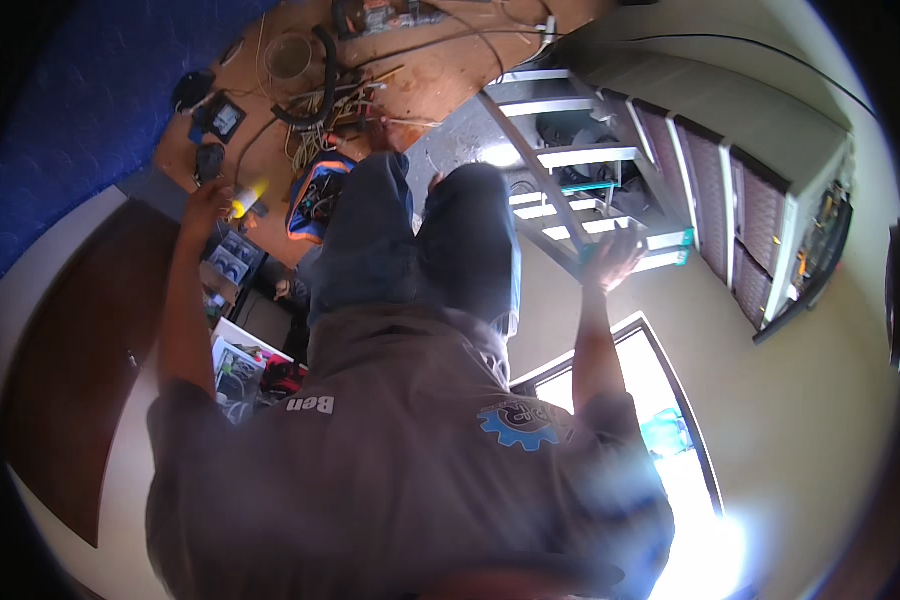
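Observation:
My left hand (208, 208) is out to the left over the workbench, its fingers closed around a bright yellow cylindrical object (249, 199) with a pale end. Blur hides what kind of object it is. To the right, my right hand (615, 258) grips the end of an aluminium ladder (585, 157) beside its green end cap (686, 240). Between my arms are my legs in dark trousers. A blue and orange tool bag (310, 200) full of tools stands by my left knee.
Cables, a black hose (325, 75) and a round tub (288, 56) lie across the brown worktop (425, 80). A long ribbed grey unit (735, 200) stands beyond the ladder. Behind me are a bright doorway (660, 410) and a brown door (80, 370).

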